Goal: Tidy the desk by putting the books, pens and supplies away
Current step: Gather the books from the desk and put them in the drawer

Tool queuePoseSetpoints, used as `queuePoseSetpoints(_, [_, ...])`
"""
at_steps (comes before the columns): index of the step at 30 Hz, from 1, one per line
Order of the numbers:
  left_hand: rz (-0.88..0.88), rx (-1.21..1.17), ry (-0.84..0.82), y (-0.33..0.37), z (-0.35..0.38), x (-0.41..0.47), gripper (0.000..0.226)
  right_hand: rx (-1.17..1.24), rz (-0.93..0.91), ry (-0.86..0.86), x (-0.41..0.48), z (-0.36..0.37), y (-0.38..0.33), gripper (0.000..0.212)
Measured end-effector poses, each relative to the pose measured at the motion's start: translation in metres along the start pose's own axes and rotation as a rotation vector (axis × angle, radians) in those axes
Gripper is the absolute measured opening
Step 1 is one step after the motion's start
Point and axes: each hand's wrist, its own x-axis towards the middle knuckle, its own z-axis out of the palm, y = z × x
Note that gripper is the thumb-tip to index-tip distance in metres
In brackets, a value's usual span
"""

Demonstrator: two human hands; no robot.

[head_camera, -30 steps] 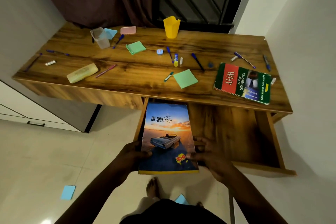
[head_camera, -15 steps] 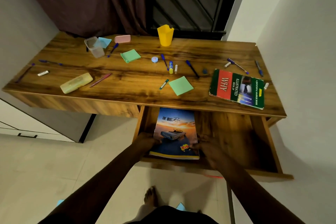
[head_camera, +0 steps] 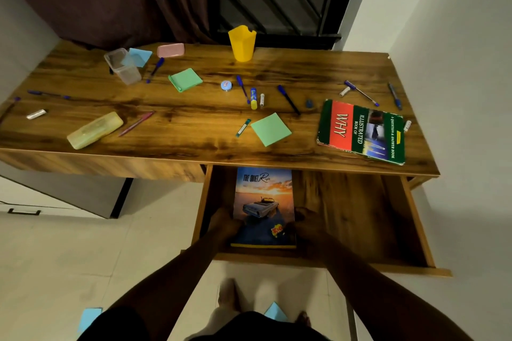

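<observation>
At 6 o'clock the book [head_camera: 263, 202] sits in the open drawer [head_camera: 415, 219], left grip [head_camera: 225, 225] and right grip [head_camera: 304, 227] pinching its side edges; it seems light, bendy and slippery, so both edges suit holding.

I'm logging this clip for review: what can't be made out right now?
Head view:
Back of the drawer: hidden under the desk top.
The left hand and right hand: fingers dark against The Quiet Ride book; grip unclear.
The blue paper by the feet: partly behind the person's clothing.

Two books [head_camera: 263, 202] [head_camera: 361, 130], two green notepads [head_camera: 185, 80] [head_camera: 271, 129], one cup [head_camera: 242, 42]
</observation>
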Motion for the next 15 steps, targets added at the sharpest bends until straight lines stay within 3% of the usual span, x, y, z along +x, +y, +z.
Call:
queuePoseSetpoints(2, [0.026,0.063,0.02,0.007,0.0,-0.005,0.038,-0.029,-0.005,-0.001,0.005,0.003,0.003,0.049])
queuePoseSetpoints(5, [0.035,0.105,0.034,0.009,0.002,-0.001,0.036,-0.057,0.002,0.032,0.019,0.007,0.01,0.066])
queuePoseSetpoints(12, [0.058,0.161,0.084,0.016,0.002,0.002,0.031,-0.099,-0.041,0.073,0.023,0.012,0.004,0.061])
queuePoseSetpoints(15, [0.044,0.169,0.095,0.018,0.002,0.001,0.027,-0.133,-0.082,0.097,0.05,0.014,0.028,0.078])
